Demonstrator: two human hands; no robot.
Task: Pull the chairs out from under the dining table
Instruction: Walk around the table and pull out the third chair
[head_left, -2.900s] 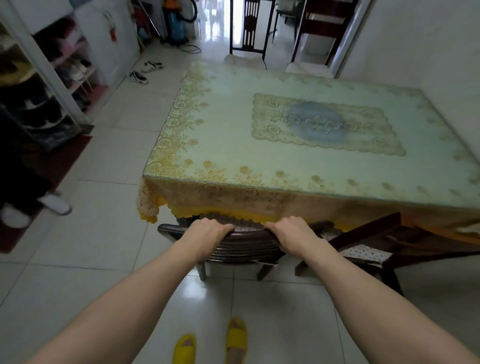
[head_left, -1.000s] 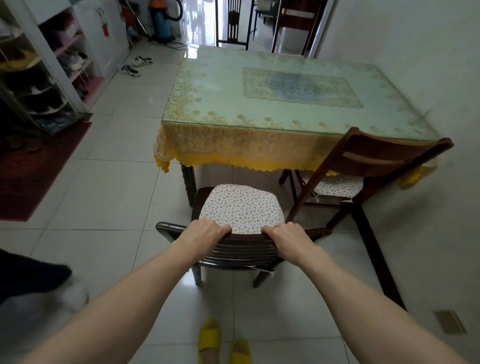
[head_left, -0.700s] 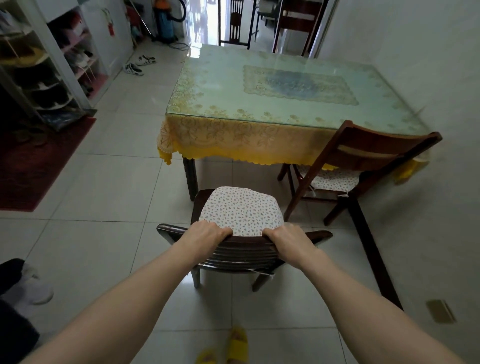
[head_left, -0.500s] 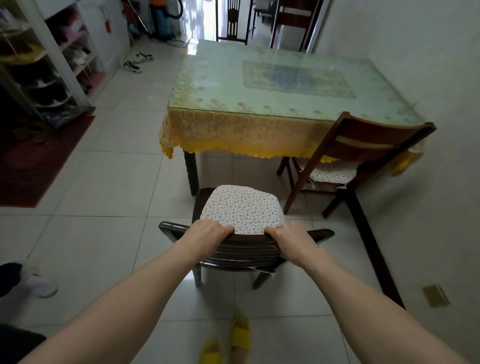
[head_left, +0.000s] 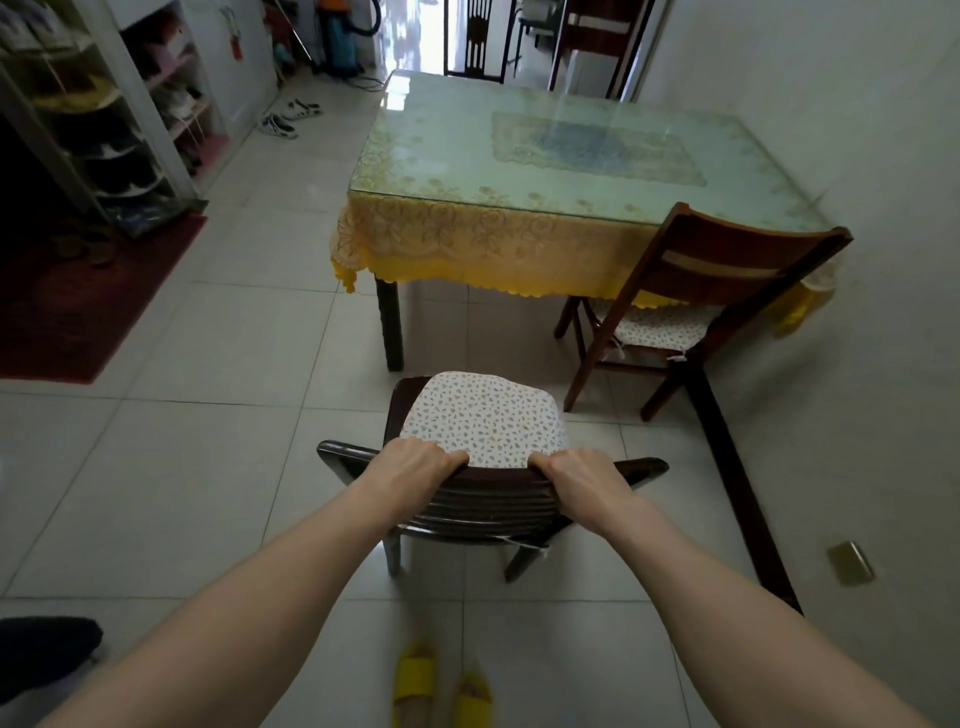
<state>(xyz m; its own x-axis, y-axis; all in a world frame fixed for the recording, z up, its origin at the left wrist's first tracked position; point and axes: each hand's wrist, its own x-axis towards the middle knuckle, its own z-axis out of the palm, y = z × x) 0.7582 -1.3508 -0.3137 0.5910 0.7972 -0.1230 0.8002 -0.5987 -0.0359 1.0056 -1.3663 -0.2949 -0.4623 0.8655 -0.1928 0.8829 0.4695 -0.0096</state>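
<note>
A dark wooden chair (head_left: 483, 415) with a spotted white seat cushion stands on the tiled floor, well apart from the dining table (head_left: 545, 171). My left hand (head_left: 415, 465) and my right hand (head_left: 587, 480) both grip the top rail of its backrest. The table has a glass top over a yellow lace cloth. A second wooden chair (head_left: 727, 265) with the same cushion stands at the table's near right corner, its seat partly under the cloth.
A white wall runs along the right, with a dark skirting strip (head_left: 737, 488) at its base. Shoe shelves (head_left: 104, 119) and a red mat (head_left: 78, 306) lie left. More chairs (head_left: 475, 39) stand beyond the table. My yellow slippers (head_left: 441, 691) are below.
The chair has come fully out from under the table and moved back with me, and the gap to the table has grown. Both hands have kept their grip on the backrest.
</note>
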